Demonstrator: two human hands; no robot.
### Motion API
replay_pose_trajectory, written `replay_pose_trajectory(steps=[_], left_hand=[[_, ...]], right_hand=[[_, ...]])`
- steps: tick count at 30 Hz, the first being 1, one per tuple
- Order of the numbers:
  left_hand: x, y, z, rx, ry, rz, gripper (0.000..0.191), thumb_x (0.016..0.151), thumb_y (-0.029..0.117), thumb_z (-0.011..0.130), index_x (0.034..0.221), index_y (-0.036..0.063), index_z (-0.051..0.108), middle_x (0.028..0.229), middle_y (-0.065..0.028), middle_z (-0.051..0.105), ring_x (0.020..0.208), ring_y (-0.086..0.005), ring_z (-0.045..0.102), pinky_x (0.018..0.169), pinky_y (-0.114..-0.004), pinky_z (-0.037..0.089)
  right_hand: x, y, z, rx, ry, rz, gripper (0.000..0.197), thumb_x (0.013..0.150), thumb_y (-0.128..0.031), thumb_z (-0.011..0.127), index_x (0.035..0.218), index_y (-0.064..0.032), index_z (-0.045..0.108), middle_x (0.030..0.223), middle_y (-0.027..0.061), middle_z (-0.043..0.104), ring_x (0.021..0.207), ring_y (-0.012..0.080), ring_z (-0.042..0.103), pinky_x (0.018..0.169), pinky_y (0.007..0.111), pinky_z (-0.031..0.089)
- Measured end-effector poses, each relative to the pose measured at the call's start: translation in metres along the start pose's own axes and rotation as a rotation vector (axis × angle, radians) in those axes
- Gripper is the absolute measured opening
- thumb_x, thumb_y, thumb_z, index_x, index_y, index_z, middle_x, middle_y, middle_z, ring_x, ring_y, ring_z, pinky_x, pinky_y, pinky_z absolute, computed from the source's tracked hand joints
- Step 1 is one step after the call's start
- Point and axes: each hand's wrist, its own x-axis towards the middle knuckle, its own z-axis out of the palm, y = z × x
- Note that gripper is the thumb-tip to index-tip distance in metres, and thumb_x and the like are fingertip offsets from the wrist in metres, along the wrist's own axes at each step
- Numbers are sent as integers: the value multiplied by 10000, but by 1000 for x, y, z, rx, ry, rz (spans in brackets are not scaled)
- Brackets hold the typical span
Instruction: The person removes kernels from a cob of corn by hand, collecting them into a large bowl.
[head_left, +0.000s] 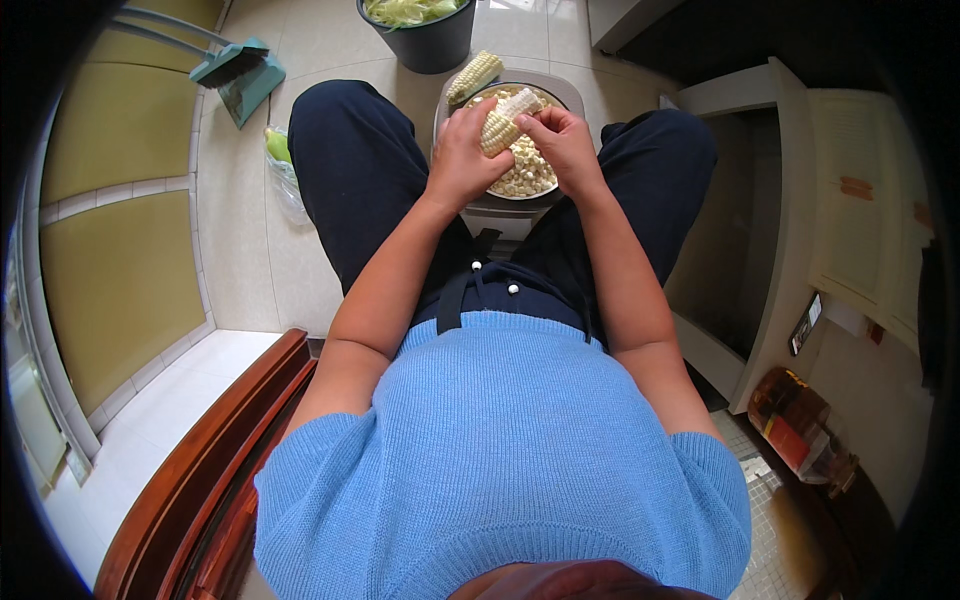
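My left hand (466, 159) is closed around a partly stripped ear of white corn (501, 129), whose upper end shows bare cob. The thumb and fingers of my right hand (561, 142) touch the same ear at the edge of its kernels; whether they pinch a kernel is hidden. Below both hands, a round bowl (553, 93) holds many loose pale kernels (525, 171). It rests on a grey stool (566, 81) between my knees. Another ear of corn (475, 75), with its kernels on, lies at the bowl's upper left rim.
A dark bucket (429, 46) of corn husks (411, 10) stands beyond the stool. A teal dustpan (253, 84) with a brush (234, 64) is at upper left. A plastic bag (288, 187) with something green lies beside my left knee. An open cabinet (780, 225) stands at right.
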Motion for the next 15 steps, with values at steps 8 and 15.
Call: replay_pose_trajectory(steps=[8, 15], left_hand=[[3, 4, -3, -244, -28, -178, 590, 644, 181, 659, 1175, 8, 468, 1092, -172, 556, 1026, -276, 542, 882, -332, 417], [3, 0, -2, -340, -48, -265, 599, 642, 191, 646, 1171, -6, 445, 1074, -192, 558, 992, -289, 555, 858, -348, 433]], right_hand=[[2, -6, -9, 116, 109, 98, 45, 792, -81, 587, 800, -36, 580, 691, -7, 548, 524, 41, 449, 467, 173, 346], [-1, -13, -7, 30, 27, 79, 246, 800, -139, 605, 1020, -31, 587, 775, -25, 567, 646, 37, 472, 542, 169, 357]])
